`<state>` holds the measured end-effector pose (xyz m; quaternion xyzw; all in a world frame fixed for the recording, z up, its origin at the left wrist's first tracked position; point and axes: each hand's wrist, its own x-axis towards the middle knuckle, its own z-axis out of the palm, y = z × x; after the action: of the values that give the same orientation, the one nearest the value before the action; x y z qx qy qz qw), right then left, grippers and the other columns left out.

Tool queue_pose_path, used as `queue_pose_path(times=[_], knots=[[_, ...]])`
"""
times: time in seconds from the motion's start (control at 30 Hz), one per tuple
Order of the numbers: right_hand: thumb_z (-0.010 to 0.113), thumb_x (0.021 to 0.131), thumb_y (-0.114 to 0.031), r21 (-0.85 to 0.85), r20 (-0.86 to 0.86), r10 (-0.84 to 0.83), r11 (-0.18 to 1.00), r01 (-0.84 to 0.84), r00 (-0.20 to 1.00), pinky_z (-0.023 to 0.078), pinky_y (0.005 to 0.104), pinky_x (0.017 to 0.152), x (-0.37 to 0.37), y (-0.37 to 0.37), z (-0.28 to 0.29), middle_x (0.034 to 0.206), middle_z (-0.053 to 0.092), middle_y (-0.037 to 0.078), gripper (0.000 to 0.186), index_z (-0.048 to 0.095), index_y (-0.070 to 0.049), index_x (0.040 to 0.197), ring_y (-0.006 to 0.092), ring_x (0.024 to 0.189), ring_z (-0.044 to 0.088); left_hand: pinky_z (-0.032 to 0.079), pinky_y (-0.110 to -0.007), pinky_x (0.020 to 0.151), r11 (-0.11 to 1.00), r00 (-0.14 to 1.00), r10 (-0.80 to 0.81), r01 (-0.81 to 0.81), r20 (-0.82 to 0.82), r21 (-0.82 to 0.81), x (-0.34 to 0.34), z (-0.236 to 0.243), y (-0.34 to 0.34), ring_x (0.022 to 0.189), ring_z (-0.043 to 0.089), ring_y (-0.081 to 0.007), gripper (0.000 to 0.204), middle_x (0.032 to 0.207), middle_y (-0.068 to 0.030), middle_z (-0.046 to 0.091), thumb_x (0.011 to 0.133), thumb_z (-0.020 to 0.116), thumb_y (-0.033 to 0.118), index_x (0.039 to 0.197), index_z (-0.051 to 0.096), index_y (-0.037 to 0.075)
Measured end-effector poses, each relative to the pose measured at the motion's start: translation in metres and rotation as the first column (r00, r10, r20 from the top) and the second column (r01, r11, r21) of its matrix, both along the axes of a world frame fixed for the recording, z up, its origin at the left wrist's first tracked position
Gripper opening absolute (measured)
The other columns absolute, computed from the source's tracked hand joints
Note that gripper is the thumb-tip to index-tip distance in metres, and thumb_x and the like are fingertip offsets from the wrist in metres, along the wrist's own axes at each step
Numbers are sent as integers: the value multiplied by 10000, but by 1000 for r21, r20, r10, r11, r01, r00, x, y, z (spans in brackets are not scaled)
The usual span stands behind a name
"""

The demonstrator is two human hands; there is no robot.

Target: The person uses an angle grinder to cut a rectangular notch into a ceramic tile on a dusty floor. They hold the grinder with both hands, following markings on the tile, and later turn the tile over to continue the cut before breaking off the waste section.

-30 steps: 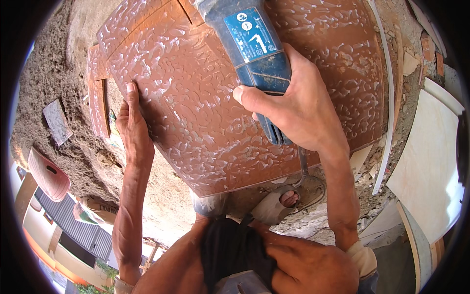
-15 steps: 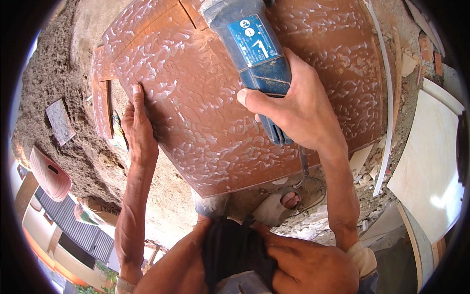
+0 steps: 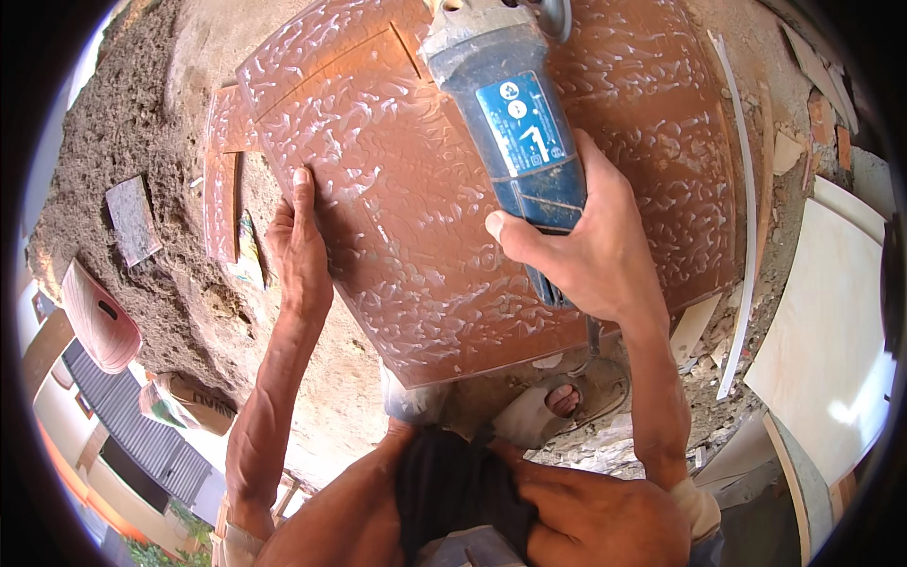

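My right hand (image 3: 600,241) is wrapped round the blue body of an angle grinder (image 3: 524,142), thumb across its near end. The grinder's grey head and part of its disc (image 3: 556,19) show at the top edge of the view. Beneath it lies a large brown tile (image 3: 406,246) with a raised wavy pattern. A straight dark slit (image 3: 408,52) runs in from a scored line near the tile's far left corner. My left hand (image 3: 302,250) grips the tile's left edge, thumb on top and fingers underneath. The grinder's cord (image 3: 593,335) leaves its near end.
A cut brown tile strip (image 3: 223,189) lies left of the tile. Beyond it are a grey tile scrap (image 3: 133,220) on rough soil and a pink curved object (image 3: 100,317). A white strip (image 3: 742,246) and pale tiles (image 3: 822,331) lie on the right. My sandalled foot (image 3: 548,411) is near the tile's front edge.
The grinder and both hands sit a little lower and further right in the view, and more of the grinder's head and disc shows. Both grips are the same.
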<state>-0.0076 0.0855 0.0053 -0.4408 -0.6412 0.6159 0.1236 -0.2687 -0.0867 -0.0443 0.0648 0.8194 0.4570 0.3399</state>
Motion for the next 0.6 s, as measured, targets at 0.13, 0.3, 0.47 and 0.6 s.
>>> queue_pose_path(times=[0.13, 0.3, 0.47, 0.6], knots=[[900, 835, -207, -74, -100, -19, 997, 12, 995, 591, 361, 818, -13, -16, 11, 993, 711, 72, 568, 637, 9, 1290, 160, 866, 684, 484, -208, 653, 999, 1000, 14, -15, 8, 45, 4, -1, -4, 757, 595, -26, 461, 923, 37, 716, 1120, 697, 524, 1147, 771, 69], [904, 824, -220, -115, -81, 46, 992, -55, 996, 590, 381, 865, -43, -38, 11, 1027, 711, 98, 598, 629, 33, 1291, 178, 909, 685, 514, -211, 680, 995, 995, 65, -70, 79, 65, 15, 4, -9, 795, 631, -34, 479, 961, 6, 750, 1124, 690, 524, 1150, 756, 50], [902, 821, -203, -147, -71, 50, 987, -60, 996, 602, 379, 858, -58, -52, 6, 1013, 733, 110, 551, 646, 30, 1249, 174, 895, 707, 550, -234, 720, 981, 991, 100, -112, 87, 157, 27, 5, -9, 833, 662, -53, 481, 1001, -41, 771, 1124, 694, 516, 1169, 743, 40], [900, 830, -179, -98, -42, 76, 992, -80, 996, 610, 363, 830, -59, -59, 3, 982, 740, 94, 504, 655, 21, 1222, 165, 867, 716, 558, -247, 723, 993, 986, 99, -107, 131, 51, 21, 8, -14, 842, 665, -65, 513, 1001, -44, 764, 1107, 709, 541, 1172, 739, 32]])
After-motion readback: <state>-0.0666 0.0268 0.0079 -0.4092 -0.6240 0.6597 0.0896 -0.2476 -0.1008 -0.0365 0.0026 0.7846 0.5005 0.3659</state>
